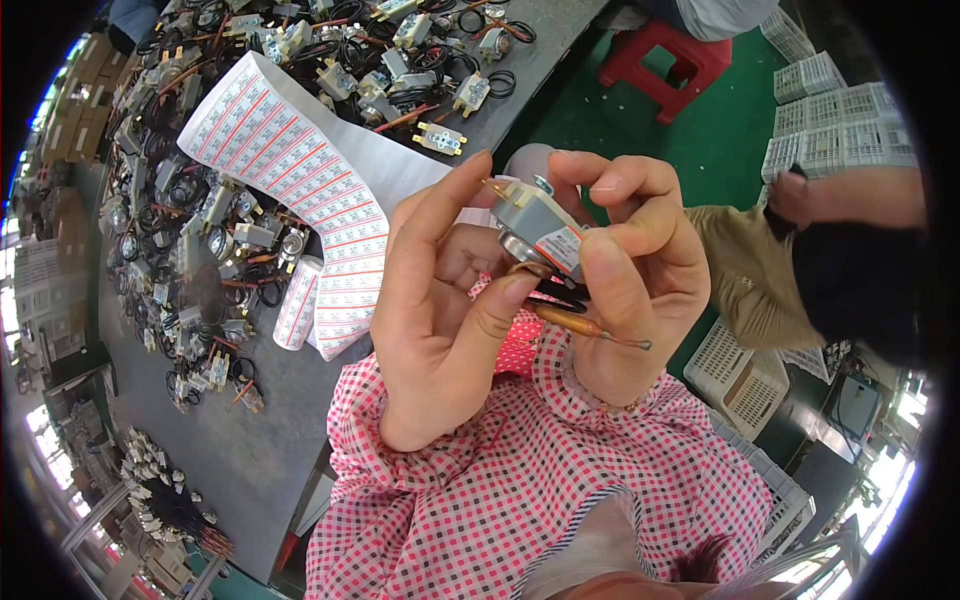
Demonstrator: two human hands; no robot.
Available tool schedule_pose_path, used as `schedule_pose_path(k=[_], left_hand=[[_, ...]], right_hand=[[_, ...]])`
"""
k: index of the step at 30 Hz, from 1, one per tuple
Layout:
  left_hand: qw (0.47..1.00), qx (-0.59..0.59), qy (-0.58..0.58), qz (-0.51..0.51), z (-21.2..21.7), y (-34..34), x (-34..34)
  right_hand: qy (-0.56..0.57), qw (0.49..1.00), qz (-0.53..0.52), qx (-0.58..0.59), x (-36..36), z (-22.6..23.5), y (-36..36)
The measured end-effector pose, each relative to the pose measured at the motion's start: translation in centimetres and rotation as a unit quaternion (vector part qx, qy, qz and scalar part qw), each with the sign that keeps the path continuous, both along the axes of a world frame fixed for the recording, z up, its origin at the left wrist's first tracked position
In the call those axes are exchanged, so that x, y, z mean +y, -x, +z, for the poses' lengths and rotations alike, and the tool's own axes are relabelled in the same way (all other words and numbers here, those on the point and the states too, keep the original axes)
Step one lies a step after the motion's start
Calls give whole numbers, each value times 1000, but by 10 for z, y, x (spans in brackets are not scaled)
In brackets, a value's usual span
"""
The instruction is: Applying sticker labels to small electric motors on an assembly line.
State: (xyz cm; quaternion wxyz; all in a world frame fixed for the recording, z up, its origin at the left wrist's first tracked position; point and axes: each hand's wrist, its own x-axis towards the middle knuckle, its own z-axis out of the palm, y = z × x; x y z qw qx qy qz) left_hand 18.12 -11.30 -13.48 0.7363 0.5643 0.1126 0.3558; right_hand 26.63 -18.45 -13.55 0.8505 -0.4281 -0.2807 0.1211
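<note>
A capillary thermostat (535,222) with a grey housing is held up between my two hands, tilted. A small white label with a red stripe (562,246) lies on its side. My left hand (425,310) grips its body, thumb below and forefinger above. The fingers of my right hand (650,250) close on the other end, the thumb at the label. Below the housing hang its dark coiled tube and copper bulb (570,320). Left of my hands, a long white sheet of red-striped labels (290,150) curves over the table, its end rolled up (298,305).
Many similar thermostats (210,210) with coiled tubes are heaped over the dark table (250,460). One lies near the table edge (440,138). A red stool (665,65) stands beyond. White plastic crates (840,130) are stacked at right, where another person's arm (865,198) shows.
</note>
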Motion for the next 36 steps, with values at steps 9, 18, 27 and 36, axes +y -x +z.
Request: schedule_pose_path(k=[9, 18, 27, 36], left_hand=[[1000, -15, 5, 12, 4, -5, 4], [979, 136, 150, -15, -10, -19, 39], [986, -64, 140, -70, 44, -221, 247], [970, -41, -237, 28, 137, -102, 202]], right_hand=[[119, 944, -158, -263, -1, -8, -13], [63, 989, -63, -115, 11, -14, -35], [97, 975, -198, -31, -17, -29, -69], [131, 974, -185, 9, -18, -47, -78]])
